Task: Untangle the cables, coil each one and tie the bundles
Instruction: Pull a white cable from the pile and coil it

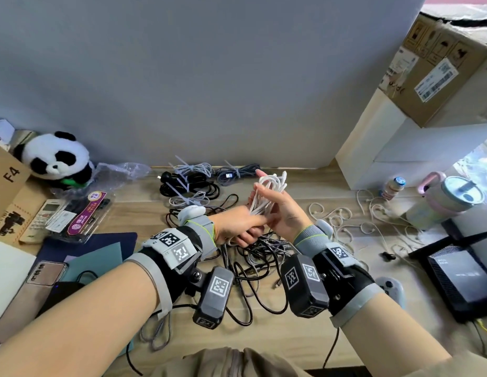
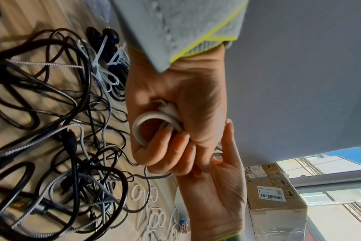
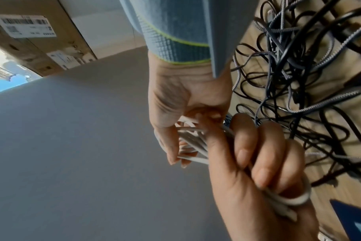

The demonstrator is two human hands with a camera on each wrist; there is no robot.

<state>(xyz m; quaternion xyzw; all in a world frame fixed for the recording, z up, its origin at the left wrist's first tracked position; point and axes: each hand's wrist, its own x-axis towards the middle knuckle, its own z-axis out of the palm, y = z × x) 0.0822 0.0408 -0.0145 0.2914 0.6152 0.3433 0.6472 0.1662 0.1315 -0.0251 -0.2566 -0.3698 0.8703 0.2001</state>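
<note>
A white cable [image 1: 272,183] is coiled into long loops and held upright above the desk between both hands. My right hand [image 1: 280,210] holds the upper part, with the loops across its fingers and the thumb over them; the right wrist view shows strands of the white cable [image 3: 192,138] under the fingers of the right hand [image 3: 175,101]. My left hand [image 1: 245,232] grips the lower end, fingers curled round the loop of white cable [image 2: 148,118] in the left hand [image 2: 175,97]. Below lies a tangle of black and braided grey cables [image 1: 258,257].
Several bundles tied with zip ties [image 1: 190,183] lie by the back wall. Thin white ties [image 1: 343,219] are scattered to the right, near a small bottle [image 1: 394,187], a lidded cup [image 1: 454,197] and a black router [image 1: 462,273]. On the left sit a plush panda [image 1: 57,156], a remote [image 1: 43,216] and a phone [image 1: 46,273].
</note>
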